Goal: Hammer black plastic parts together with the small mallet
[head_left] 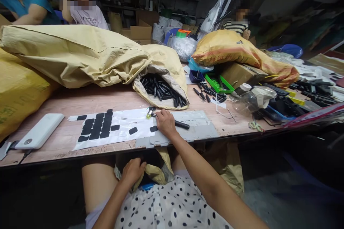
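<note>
On the table, my right hand [165, 123] is closed round a small hammer [182, 125]. The hammer's black handle sticks out to the right of the palm, and its head, dark with a yellow-green face, lies to the left. Under it are a white sheet [123, 118] and a grey board [196, 121]. Black rounded pads [99, 125] stand in rows on the sheet's left part, with a few single ones apart. Over my lap, my left hand [133, 170] is curled at the rim of an open tan sack [156, 174]; its fingertips are partly hidden.
Behind the sheet, an open sack [172, 61] shows black pen-like parts [161, 89]. A white power bank [40, 130] lies left. To the right are a green tray [219, 83], clear jars [258, 96], scissors [256, 126] and loose black parts. Several people sit across the table.
</note>
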A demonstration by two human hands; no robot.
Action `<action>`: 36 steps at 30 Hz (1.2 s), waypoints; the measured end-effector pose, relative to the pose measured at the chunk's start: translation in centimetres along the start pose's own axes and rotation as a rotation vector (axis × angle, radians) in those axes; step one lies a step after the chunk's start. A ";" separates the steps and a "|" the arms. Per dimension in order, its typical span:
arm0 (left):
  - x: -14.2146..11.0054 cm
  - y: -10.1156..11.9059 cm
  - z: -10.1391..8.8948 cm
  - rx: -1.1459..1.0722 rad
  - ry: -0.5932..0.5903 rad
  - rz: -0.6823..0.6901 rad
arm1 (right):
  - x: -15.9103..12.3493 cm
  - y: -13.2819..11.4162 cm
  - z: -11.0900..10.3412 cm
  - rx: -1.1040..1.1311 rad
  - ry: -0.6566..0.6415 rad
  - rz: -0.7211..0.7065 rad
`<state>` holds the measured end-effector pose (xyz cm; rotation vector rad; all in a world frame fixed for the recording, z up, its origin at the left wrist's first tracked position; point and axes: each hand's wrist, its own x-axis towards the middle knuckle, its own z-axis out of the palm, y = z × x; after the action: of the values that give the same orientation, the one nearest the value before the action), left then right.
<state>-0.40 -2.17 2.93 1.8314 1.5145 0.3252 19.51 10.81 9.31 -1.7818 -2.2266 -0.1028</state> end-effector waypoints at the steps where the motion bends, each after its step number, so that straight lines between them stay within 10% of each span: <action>1: -0.2 1.2 -1.1 -0.009 -0.029 -0.006 | 0.0 -0.1 0.0 -0.004 -0.003 0.002; 5: 1.9 7.8 -6.1 -0.267 -0.149 0.059 | -0.1 -0.3 0.0 -0.015 -0.013 0.016; 10: 12.4 13.9 -10.2 -0.188 0.330 0.123 | 0.0 -0.3 0.1 -0.003 -0.014 0.014; 15: 22.2 16.0 -10.2 -0.033 0.431 -0.089 | 0.0 -0.3 -0.1 -0.002 0.001 -0.005; 20: 25.5 15.9 -9.0 -0.031 0.458 -0.223 | 0.0 -0.5 -0.3 -0.017 -0.019 -0.007; 27: 24.5 15.2 -10.3 -0.146 0.557 -0.155 | 0.1 -0.6 -0.5 -0.003 -0.022 -0.003; 32: 17.0 11.4 -12.8 -0.392 0.532 0.181 | 0.1 -0.6 -0.8 0.017 -0.038 0.003; 36: 10.7 6.5 -12.6 -0.300 0.385 0.195 | 0.1 -0.5 -0.7 0.027 -0.042 0.019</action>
<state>-0.21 12.08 13.48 1.7400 1.4365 0.9923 19.13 10.60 10.03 -1.8065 -2.2284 -0.0310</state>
